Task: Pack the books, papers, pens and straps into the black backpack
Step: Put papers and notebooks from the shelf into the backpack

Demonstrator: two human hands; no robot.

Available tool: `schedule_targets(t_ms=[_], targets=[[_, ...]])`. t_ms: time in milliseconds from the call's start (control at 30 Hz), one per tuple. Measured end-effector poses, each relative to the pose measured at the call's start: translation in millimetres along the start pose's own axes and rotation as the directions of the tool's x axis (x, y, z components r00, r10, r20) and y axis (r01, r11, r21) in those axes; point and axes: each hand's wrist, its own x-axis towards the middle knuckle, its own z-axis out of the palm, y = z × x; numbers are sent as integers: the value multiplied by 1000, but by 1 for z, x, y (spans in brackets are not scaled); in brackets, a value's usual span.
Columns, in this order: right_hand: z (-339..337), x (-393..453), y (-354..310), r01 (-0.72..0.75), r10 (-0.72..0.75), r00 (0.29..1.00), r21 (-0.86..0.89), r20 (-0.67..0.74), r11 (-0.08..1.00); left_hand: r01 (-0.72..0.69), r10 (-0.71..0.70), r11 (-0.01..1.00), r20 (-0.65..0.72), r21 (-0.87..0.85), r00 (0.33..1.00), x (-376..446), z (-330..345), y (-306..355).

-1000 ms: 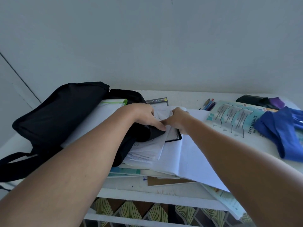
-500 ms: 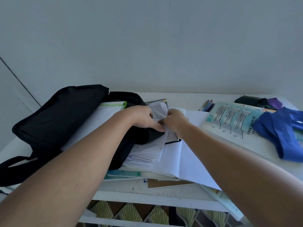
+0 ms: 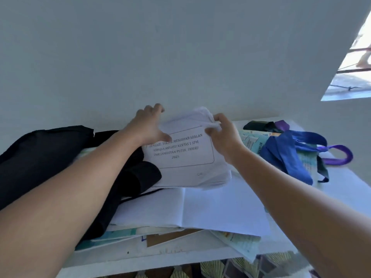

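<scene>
A thick white paper stack (image 3: 188, 157) with a printed cover page is tilted up off the table, its lower edge by the backpack's mouth. My left hand (image 3: 148, 127) grips the stack's upper left edge, thumb on the cover. My right hand (image 3: 222, 133) grips its upper right corner. The black backpack (image 3: 46, 157) lies open on its side at the left, and its flap (image 3: 140, 179) overlaps the stack's lower left. Blue straps (image 3: 289, 153) and a purple strap (image 3: 337, 155) lie at the right.
A large white folded sheet (image 3: 210, 209) covers more books and papers (image 3: 170, 237) at the table's front. A teal booklet (image 3: 253, 141) lies under the blue straps. A dark pouch (image 3: 259, 125) sits at the back right, near the wall. A window (image 3: 353, 67) is at upper right.
Both hands have lifted the paper stack off the pile and tilted it upright, showing its printed cover. The camera has tipped upward and the pens are out of sight.
</scene>
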Motion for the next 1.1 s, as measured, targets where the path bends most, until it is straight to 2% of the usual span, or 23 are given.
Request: schedule_targets(t_ms=[100,167,333,467,567,700,800,900,933,1000,1033,1067,1100], targets=[[-25,-9,5,147,-150,988,51,41,988,-107,116,987,70,-120,991,21,13,21],[-40,-12,10,203,-204,979,67,11,977,-144,159,976,84,-161,984,28,19,35],[-68,-9,27,190,-215,959,-146,-184,971,-284,301,950,144,-128,943,31,21,72],[-71,-9,40,234,-272,954,-254,-125,938,-272,290,956,195,-114,937,33,24,81],[-72,-8,38,251,-307,931,-268,-195,930,-265,281,959,217,-102,935,33,21,82],[-70,-6,32,198,-245,922,-177,-299,964,-261,284,957,215,-129,934,30,19,83],[-69,-1,32,105,-136,940,-115,-313,988,-216,240,963,145,-163,960,31,21,78],[-71,1,42,-72,-8,925,-198,-379,978,-129,159,923,53,-364,986,32,12,68],[-71,-1,42,-107,38,910,-146,-412,983,-105,139,874,38,-475,990,30,7,66],[-69,-4,41,-130,171,905,130,-388,983,-83,121,732,9,-676,993,25,-3,63],[-67,-5,40,-142,239,929,323,-282,936,-79,119,658,0,-749,993,22,-7,62],[-65,-6,37,-173,263,958,494,-118,852,-67,118,583,3,-810,993,19,-9,62],[-62,-7,35,-210,226,973,595,49,776,-52,120,513,11,-857,993,17,-10,62]])
